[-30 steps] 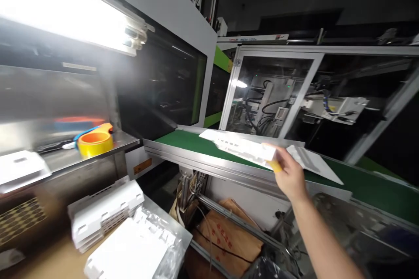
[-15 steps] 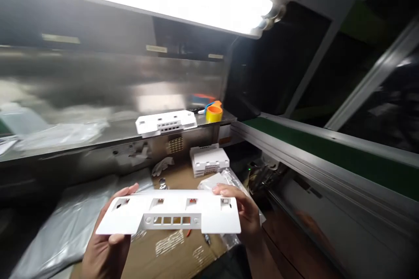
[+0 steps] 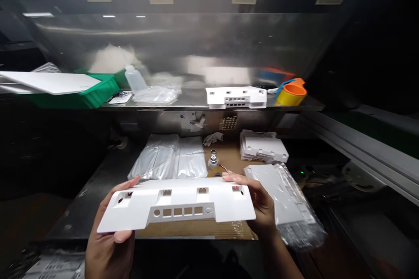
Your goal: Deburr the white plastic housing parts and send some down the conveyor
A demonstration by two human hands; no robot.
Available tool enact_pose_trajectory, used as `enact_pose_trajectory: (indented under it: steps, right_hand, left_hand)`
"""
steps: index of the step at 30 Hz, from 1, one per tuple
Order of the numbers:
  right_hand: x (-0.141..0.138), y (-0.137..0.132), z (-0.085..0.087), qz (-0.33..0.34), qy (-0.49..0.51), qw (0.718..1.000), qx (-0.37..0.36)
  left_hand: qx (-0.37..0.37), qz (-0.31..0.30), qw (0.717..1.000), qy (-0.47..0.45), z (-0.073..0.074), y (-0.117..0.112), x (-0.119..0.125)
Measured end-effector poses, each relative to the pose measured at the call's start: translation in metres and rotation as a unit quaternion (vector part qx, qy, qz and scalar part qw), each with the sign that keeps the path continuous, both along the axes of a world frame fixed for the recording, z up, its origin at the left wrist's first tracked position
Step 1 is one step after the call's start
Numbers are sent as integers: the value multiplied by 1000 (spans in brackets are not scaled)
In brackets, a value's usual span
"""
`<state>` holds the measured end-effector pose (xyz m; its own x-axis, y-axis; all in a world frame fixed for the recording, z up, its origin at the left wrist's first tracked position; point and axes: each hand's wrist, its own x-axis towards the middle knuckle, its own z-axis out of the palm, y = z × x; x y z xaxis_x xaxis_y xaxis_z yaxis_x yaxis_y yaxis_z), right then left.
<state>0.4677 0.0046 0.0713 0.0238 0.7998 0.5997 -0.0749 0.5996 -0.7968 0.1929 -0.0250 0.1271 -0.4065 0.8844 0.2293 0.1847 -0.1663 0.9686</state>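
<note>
- Gripping the left end of a white plastic housing (image 3: pixel 183 199), the left hand (image 3: pixel 106 246) is clamped on it, thumb on the lower edge and fingers over the top.
- The right hand (image 3: pixel 265 211) is clamped on the other end, fingertips over the top edge; its grip underneath is hidden.
- The housing is held level over the near edge of the workbench (image 3: pixel 85 209), its row of square openings facing the person.
- A bagged white part (image 3: pixel 278 194) lies along the surface's right edge.
- Behind the housing, a yellow ring (image 3: pixel 215 174) is partly hidden near a metal-topped bottle (image 3: pixel 213 161).
- Clear plastic bags (image 3: pixel 157 157) lie left of the bottle.
- Toward the far right corner, stacked white housings (image 3: pixel 265 146) sit on brown cardboard (image 3: pixel 225 152); a white glove (image 3: pixel 213 139) lies by the far edge.
- On the shelf (image 3: pixel 194 98) beyond, another housing (image 3: pixel 236 96) rests at the front edge, with a yellow tape roll (image 3: pixel 290 96) near the right corner and a green bin (image 3: pixel 101 91) at the left end.
</note>
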Motion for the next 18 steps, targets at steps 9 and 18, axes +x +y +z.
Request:
enact_pose_trajectory:
  steps: [9,18]
  right_hand:
    - [-15,6,-15,40,1,999,-35]
    - [-14,10,-16,30,-15,999,-16]
  left_hand:
    - [37,3,997,-68,-3,-20,-16]
    - [55,7,998,-21,-9,-25,-21]
